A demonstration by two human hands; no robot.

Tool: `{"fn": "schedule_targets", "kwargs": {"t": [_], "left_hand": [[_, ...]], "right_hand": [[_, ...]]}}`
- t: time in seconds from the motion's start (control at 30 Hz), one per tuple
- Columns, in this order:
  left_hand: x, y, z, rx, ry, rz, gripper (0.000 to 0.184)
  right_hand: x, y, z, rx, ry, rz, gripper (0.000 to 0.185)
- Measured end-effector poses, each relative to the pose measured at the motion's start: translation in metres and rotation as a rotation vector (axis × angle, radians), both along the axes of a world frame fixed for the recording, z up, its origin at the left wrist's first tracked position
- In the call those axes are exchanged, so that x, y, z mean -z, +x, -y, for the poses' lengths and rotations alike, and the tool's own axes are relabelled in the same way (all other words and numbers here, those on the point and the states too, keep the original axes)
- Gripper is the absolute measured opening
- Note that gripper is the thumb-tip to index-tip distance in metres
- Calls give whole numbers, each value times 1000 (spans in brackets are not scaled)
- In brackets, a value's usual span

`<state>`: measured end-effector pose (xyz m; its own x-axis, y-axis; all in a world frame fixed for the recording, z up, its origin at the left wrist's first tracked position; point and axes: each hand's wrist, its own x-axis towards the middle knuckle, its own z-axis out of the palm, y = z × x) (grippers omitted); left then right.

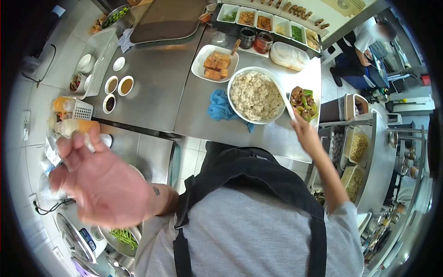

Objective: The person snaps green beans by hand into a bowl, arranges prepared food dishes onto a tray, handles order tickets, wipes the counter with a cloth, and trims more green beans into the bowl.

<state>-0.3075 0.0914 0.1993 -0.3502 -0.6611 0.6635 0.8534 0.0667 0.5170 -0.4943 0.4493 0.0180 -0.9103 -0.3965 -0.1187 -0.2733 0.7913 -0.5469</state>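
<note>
My left hand is raised close to the camera at the left, palm up, blurred, with its fingers apart and nothing in it. At the right, my right hand is closed on the handle of a white spoon, which leans over the right rim of a large white bowl of rice. Beside that hand lies a white plate of meat and green vegetables. A blue cloth touches the bowl's left side. Behind it, a white dish holds browned pieces and a wooden-handled utensil.
Small sauce cups stand on the steel counter at the left, near a white basket. Ingredient tubs, jars and a lidded container line the back. A person stands at the upper right.
</note>
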Motion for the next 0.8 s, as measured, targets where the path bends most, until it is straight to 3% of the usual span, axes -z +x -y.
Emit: {"fn": "schedule_targets", "kwargs": {"t": [0.1, 0.23, 0.33, 0.47, 0.6, 0.67, 0.73, 0.8], "left_hand": [[22, -7, -4, -73, 115, 135, 32], [41, -21, -14, -168, 99, 252, 33], [50, -31, -22, -196, 53, 331, 30], [66, -35, -48, -198, 24, 439, 25], [86, -25, -72, -155, -33, 669, 19], [95, -20, -85, -126, -116, 825, 18], [98, -11, -101, -95, -117, 948, 18], [108, 1, -114, -148, -174, 964, 17]], "right_hand": [[-46, 27, 17, 237, 46, 297, 45], [-51, 25, 6, 53, 99, 131, 41], [-83, 27, 11, 72, 95, 180, 40], [-58, 25, -3, -107, 90, 135, 40], [-64, 31, 16, -171, -132, 30, 40], [-55, 22, 25, -252, -69, 233, 42], [-44, 15, 29, -338, 15, 172, 43], [-42, 12, 36, -324, -80, 173, 43]]}}
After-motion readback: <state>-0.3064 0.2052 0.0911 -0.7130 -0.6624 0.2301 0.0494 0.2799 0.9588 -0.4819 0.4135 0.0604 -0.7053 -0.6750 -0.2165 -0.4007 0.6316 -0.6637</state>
